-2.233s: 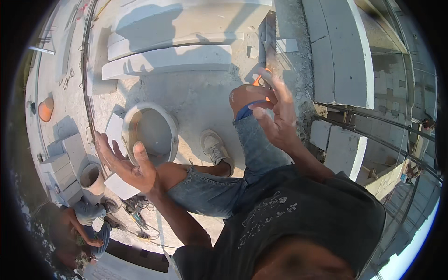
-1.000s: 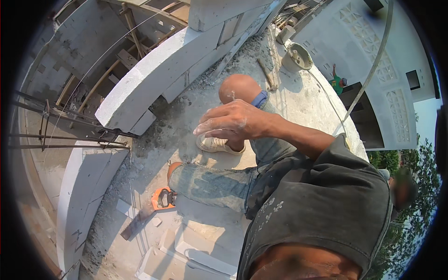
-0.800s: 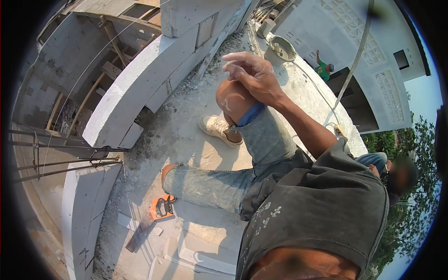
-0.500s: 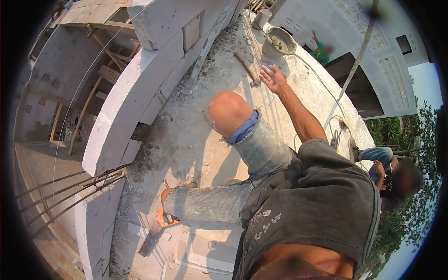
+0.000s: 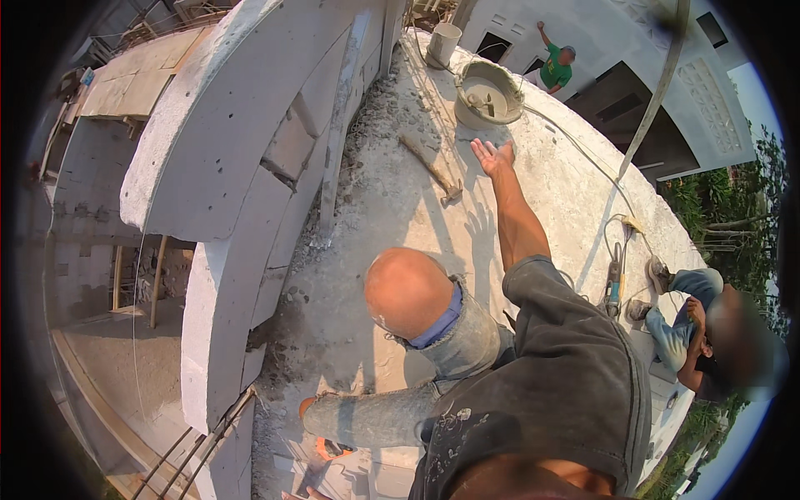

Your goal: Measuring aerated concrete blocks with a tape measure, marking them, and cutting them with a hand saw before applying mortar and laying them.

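Observation:
My right hand (image 5: 493,157) is stretched out with its fingers apart, holding nothing, over the dusty floor. Just beyond it stands a dark bucket (image 5: 467,111) of grey mortar, with what looks like a trowel in it. Between that hand and the block wall lies a hammer (image 5: 428,169) with a wooden handle. Only some fingers of my left hand (image 5: 308,495) show at the bottom edge; they look spread, with nothing visible in them. Near them, an orange saw handle (image 5: 333,449) sticks out from beside my bent leg, its blade mostly hidden.
A pale block wall (image 5: 229,179) runs along the left, with rebar (image 5: 196,454) jutting from its lower end. A small pale pail (image 5: 443,42) stands behind the bucket. An angle grinder (image 5: 615,283) with a cable lies right, near a seated person (image 5: 704,325). Another person in green (image 5: 553,71) is farther back.
The view has shifted, with more of the wall now showing. My right hand stays outstretched and open. Fingers of my left hand have come into view below, and the saw is more hidden.

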A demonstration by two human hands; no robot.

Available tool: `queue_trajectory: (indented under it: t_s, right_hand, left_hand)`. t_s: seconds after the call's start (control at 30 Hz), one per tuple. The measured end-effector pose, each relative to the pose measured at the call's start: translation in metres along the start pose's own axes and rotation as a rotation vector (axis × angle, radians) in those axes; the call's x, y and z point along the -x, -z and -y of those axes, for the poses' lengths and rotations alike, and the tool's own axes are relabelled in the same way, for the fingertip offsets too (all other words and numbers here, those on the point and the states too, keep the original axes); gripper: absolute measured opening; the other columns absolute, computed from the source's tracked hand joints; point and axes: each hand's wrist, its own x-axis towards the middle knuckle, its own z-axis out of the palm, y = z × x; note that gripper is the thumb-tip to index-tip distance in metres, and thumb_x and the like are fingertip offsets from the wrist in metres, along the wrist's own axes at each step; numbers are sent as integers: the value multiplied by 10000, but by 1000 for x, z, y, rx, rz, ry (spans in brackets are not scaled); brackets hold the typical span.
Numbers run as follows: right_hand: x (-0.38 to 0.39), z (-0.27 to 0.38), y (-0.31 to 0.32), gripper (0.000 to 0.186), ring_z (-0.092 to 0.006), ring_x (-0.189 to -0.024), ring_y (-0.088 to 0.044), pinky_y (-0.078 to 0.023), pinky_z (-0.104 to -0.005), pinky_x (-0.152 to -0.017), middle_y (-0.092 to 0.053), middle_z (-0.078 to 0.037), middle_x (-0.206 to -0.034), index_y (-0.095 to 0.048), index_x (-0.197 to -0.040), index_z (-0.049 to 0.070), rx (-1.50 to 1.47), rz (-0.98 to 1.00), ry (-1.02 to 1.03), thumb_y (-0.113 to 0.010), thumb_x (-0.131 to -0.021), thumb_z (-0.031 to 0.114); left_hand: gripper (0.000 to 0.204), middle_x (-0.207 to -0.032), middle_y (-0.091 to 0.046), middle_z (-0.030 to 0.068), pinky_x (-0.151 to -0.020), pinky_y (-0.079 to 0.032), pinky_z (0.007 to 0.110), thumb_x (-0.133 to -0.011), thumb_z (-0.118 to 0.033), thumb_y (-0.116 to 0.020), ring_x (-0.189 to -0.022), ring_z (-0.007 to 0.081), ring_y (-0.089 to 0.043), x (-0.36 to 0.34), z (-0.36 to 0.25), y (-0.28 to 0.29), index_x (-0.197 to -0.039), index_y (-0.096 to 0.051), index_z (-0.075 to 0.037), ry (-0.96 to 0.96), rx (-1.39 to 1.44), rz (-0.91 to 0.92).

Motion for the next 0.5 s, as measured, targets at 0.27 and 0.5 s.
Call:
queue_trajectory:
  t_s: [0.27, 0.5]
  right_hand:
    - [-45, -12, -34, 774, -477, -1184, -540, -539, -596, -913, -191, -147, -1594, 112, -1541, 142, -89, 14, -122, -284, -1015, 549]
    - [-76, -9, -56, 666, -470, -1174, -533, -549, -600, -871, -291, -181, -1547, -64, -1537, 148, 11, -105, 83, -300, -1020, 495]
  left_hand:
    - [661, -1487, -366, 238, -1115, -314, 451, -951, -295, -574, -1346, 381, -390, -25, -42, -47, -1477, -322, 15, -31, -45, -9]
    - [659, -1485, -367, 240, -1116, -312, 456, -954, -299, -571, -1348, 384, -387, -39, -53, -60, -1478, -322, 13, -52, -94, -9]
